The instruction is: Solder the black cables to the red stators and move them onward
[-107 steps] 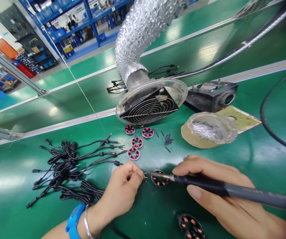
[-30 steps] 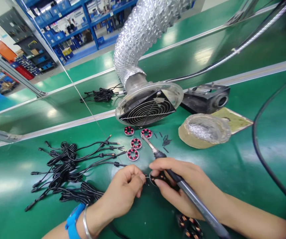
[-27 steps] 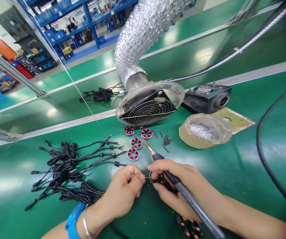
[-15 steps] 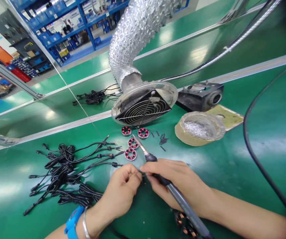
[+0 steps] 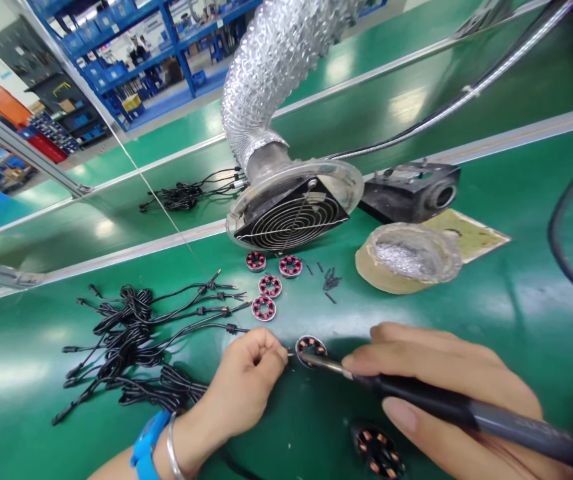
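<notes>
My right hand [image 5: 446, 393] grips a soldering iron [image 5: 416, 397] like a pen, its metal tip pointing left. The tip lies over the near right side of a small ring with copper coils [image 5: 320, 345]; whether they touch, I cannot tell. My left hand [image 5: 251, 373] is closed in a pinch, with a thin wire end [image 5: 290, 355] poking out of the fingertips just left of that ring. The rest of the wire is hidden by the hand. Another copper-coil ring [image 5: 379, 453] lies nearer to me, below the right hand.
Black cable bundles [image 5: 126, 340] lie at the left. Several rings with red coils [image 5: 264, 309] and short black tube pieces [image 5: 332, 280] lie ahead. Beyond them hangs a fume extractor hood [image 5: 291, 217]; a tape-wrapped bowl [image 5: 401, 263] and a black iron stand [image 5: 416, 190] stand to its right.
My right hand has moved right and turned the soldering iron from pointing away to pointing left. The copper-coil ring by its tip now shows. My left hand has stayed almost still.
</notes>
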### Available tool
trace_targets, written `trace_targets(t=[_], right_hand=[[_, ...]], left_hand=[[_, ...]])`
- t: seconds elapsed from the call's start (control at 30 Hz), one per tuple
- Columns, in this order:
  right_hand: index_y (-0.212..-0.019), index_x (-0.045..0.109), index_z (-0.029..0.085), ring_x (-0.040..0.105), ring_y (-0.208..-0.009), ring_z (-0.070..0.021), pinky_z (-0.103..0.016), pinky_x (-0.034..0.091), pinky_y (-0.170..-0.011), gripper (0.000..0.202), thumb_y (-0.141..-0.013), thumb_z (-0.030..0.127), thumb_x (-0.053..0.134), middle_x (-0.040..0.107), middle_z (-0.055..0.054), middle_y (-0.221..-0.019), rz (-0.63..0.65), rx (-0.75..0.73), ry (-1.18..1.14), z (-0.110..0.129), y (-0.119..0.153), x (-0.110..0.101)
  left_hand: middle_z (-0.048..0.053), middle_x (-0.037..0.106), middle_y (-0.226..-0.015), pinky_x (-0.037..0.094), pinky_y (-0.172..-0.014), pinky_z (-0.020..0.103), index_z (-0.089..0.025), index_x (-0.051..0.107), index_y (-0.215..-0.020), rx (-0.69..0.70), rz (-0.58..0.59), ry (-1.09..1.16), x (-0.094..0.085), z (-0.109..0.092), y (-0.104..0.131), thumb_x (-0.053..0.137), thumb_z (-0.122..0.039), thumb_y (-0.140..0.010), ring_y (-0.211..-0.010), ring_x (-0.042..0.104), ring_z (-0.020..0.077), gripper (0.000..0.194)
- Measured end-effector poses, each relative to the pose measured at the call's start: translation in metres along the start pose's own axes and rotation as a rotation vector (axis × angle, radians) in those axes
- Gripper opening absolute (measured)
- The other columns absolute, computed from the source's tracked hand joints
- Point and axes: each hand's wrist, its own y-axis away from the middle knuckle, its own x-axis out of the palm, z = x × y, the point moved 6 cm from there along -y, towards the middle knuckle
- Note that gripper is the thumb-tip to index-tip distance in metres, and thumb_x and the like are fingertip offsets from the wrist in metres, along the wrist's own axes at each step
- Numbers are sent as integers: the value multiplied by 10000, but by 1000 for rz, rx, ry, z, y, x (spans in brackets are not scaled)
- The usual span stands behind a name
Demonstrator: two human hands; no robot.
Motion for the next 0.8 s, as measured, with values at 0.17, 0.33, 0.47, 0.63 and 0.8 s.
trace_targets(t=[0.17,0.33,0.47,0.63,0.8], right_hand=[[-1017,596,218,514,-523,-163,-326,381,-489,245,-846,99,467,504,6,-622,3,10,-23,-1,-2,4],[-985,607,228,500,-507,-169,-336,361,-483,218,-848,134,464,499,7,-611,-19,48,-41,-3,-1,6],[-1020,595,242,528,-524,-184,-347,375,-497,265,-834,105,467,506,3,-610,-46,40,-22,-1,0,7],[-1016,594,248,533,-527,-178,-346,380,-501,253,-839,114,472,517,7,-617,-40,34,1,1,1,8],[-1029,599,236,515,-514,-166,-333,381,-489,258,-832,118,483,510,10,-618,-44,20,-7,1,4,5]], left_hand=[[-100,304,-518,191,-446,215,-200,447,-682,-5,1,0,0,-1,-1,517,-370,-826,-478,223,75,234],[-100,305,-521,191,-448,213,-196,458,-693,-4,12,2,0,1,-1,530,-377,-829,-479,222,75,237],[-99,304,-521,193,-449,214,-196,458,-692,-2,9,-5,0,1,-1,529,-384,-832,-481,220,75,245],[-99,305,-523,198,-452,212,-195,461,-692,1,6,-13,0,0,0,533,-395,-830,-482,221,75,253],[-98,306,-524,194,-448,215,-197,458,-694,1,13,-22,-1,0,0,521,-371,-841,-484,227,78,236]])
